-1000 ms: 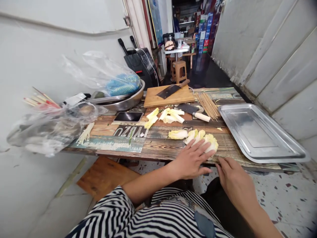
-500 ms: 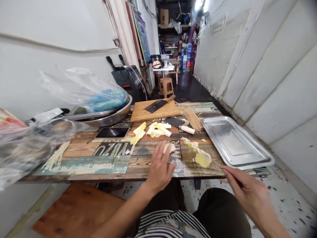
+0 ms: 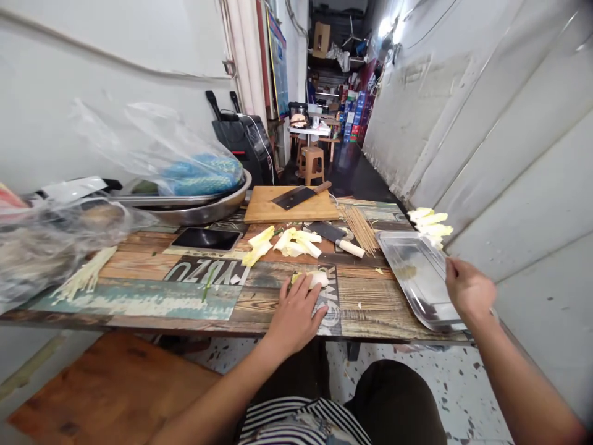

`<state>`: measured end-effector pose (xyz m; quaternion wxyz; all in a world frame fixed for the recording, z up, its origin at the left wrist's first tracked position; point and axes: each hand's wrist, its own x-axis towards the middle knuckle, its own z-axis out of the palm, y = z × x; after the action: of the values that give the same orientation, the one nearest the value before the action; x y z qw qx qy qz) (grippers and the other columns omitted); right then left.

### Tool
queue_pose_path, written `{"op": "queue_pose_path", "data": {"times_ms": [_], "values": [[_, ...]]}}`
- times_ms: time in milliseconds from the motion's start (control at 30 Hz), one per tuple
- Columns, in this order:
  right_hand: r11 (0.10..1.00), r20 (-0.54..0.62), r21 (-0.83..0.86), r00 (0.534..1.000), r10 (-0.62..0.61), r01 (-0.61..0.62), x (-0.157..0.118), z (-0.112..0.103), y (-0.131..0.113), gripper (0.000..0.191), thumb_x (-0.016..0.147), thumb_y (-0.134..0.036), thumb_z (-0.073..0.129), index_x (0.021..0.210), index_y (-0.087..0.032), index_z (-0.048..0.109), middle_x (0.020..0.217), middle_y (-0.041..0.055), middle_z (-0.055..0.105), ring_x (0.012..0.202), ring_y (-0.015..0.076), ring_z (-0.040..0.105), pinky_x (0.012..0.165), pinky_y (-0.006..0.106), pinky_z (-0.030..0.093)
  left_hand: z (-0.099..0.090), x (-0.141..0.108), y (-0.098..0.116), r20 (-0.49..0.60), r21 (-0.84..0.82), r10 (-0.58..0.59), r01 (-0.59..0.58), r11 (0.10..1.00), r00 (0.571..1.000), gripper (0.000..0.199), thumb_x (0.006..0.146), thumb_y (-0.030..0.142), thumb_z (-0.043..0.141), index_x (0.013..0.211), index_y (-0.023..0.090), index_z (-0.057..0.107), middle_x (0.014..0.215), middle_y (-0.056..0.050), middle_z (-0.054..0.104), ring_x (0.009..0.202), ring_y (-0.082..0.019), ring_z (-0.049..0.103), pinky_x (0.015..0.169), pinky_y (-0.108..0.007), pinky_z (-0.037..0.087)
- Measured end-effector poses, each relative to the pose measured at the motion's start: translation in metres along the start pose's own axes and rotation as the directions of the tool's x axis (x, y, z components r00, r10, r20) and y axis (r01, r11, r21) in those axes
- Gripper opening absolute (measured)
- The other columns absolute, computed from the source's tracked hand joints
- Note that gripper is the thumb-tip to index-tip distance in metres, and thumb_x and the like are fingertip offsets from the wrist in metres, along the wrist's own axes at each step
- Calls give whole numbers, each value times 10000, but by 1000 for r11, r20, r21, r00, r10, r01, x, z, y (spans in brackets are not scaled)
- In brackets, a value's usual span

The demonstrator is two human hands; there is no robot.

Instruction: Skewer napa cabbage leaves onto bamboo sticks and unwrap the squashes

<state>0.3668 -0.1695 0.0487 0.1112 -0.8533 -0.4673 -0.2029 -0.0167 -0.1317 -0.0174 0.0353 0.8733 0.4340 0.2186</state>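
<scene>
My left hand (image 3: 296, 312) rests on the wooden table with its fingers spread, the fingertips on a piece of pale cabbage (image 3: 319, 279). Closed in a fist, my right hand (image 3: 470, 290) grips a thin skewer, mostly hidden, over the right edge of the metal tray (image 3: 407, 290). Pale yellow cabbage leaves (image 3: 430, 225) are threaded on it, upright above the tray's far side. More cabbage pieces (image 3: 296, 242) lie at the table's middle, left of a wooden-handled knife (image 3: 349, 248). Bare skewers (image 3: 361, 228) lie beside that knife.
A cleaver (image 3: 294, 197) lies on the cutting board (image 3: 259, 207) at the back. On the left are a phone (image 3: 206, 238), enoki mushrooms (image 3: 88, 275), a metal basin (image 3: 204, 213) and plastic bags (image 3: 60, 247). A wall (image 3: 532, 173) stands on the right.
My right hand has lifted the skewer of cabbage from above the table, turned it upright and carried it over the tray. My left hand stays by the cabbage piece.
</scene>
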Motion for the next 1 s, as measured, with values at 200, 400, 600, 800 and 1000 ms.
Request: {"op": "queue_pose_path", "data": {"times_ms": [200,400,600,800,1000], "values": [[985,243,-87,962,-125,150,-7,28,-15,342,974,-192,427,818,-123,723,769,139,678,639,227,616,526,311,324,-2,0,-1,34,-31,-6,7,999,999,446,982,395,477,1366,181,555,1507,-136,490,1435,-309,386,1195,-561,263],[952,237,-80,933,-270,296,15,14,-51,359,1005,-260,410,1100,-97,714,1063,191,682,1040,315,612,811,369,448,-4,0,-1,54,-60,-9,12,998,999,453,980,376,473,1381,175,532,1514,-145,472,1440,-320,372,1190,-566,275],[914,390,24,838,-382,405,63,40,-138,328,1015,-301,445,1054,-173,745,1046,108,718,1005,217,656,843,289,467,-2,-1,-2,5,-106,-5,6,994,1000,434,966,339,490,1357,155,537,1489,-166,482,1418,-328,394,1174,-554,323],[968,463,-14,859,-217,252,93,67,-187,289,1001,-311,515,1117,-104,680,1085,139,699,1005,231,667,857,391,524,-1,-2,-3,-70,-152,12,-23,988,998,375,932,284,530,1275,144,584,1429,-177,522,1373,-331,436,1150,-542,368],[981,449,85,872,-196,177,110,75,-190,267,865,-183,622,1054,-17,713,1076,263,690,1057,346,664,819,368,506,1,-3,-6,-170,-215,-3,-34,976,985,348,915,217,548,1246,124,603,1399,-194,538,1362,-331,441,1122,-536,401]]}}
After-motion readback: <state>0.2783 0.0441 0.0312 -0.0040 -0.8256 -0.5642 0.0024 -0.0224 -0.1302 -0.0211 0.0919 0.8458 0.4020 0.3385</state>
